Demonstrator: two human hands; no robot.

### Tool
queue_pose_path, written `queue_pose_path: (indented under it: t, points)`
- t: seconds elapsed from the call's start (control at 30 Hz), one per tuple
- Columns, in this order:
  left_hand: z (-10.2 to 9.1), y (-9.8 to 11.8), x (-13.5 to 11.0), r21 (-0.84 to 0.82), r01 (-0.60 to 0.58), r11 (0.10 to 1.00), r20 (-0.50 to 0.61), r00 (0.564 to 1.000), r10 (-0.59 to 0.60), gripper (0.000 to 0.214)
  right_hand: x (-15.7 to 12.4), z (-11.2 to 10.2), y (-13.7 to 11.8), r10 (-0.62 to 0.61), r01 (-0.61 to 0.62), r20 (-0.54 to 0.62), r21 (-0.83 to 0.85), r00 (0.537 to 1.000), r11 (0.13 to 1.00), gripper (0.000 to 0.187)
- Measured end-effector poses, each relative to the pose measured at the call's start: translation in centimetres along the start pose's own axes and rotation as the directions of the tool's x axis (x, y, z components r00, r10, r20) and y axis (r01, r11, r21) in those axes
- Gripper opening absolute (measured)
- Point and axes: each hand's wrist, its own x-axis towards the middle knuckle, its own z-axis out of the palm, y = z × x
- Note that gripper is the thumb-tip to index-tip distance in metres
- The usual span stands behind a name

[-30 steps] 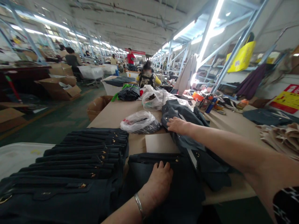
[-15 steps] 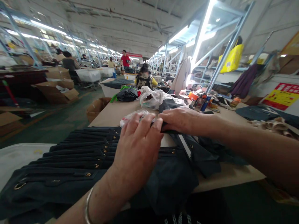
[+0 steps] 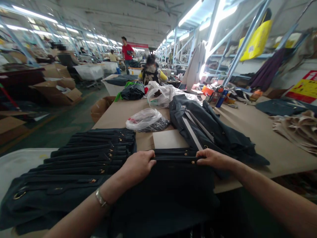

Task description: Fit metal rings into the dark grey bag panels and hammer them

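Observation:
My left hand pinches the upper left edge of a dark zippered fabric panel. My right hand grips the same panel near its upper right end, so the edge is held straight between them. The rest of the panel hangs down over the table's near side. Two zipper lines with gold pulls show along the top. To the left lies an overlapping row of similar dark zippered pieces. Behind my right hand is a loose heap of dark fabric with pale strips. A pale flat board lies just beyond the panel.
A clear plastic bag lies on the brown-covered table, with a larger plastic bag and a dark bundle behind. Beige fabric and tools are to the right. A seated person is ahead.
My hands, close together above the table before, have moved lower and apart. The panel's zippered edge now stretches between them. The plastic bag and dark heap behind are uncovered.

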Motion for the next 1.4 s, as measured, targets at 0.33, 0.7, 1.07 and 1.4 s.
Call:
queue_pose_path:
  t: [0.33,0.7,1.07,1.4]
  points:
    - [4.5,-1.5,6.5,0.283,0.042,0.958,0.131,0.988,-0.082,0.018,4.3,3.6,3.9,-0.062,-0.191,-0.459,-0.485,0.886,0.854,0.024]
    - [9.0,4.9,4.9,0.192,-0.424,0.885,0.1,0.906,0.412,0.043,4.2,3.7,0.8,-0.023,-0.269,-0.369,-0.716,0.929,0.644,0.017]
    - [10.2,4.2,5.7,0.119,-0.27,0.956,0.113,0.96,0.257,0.049,0.7,-3.6,-5.5,-0.393,0.014,-0.394,-0.691,0.831,0.723,0.013]
    - [9.8,3.2,6.8,0.237,-0.122,0.964,0.059,0.992,0.111,0.056,7.9,-10.9,1.0,-0.53,0.352,0.177,-0.902,0.83,0.25,0.069]
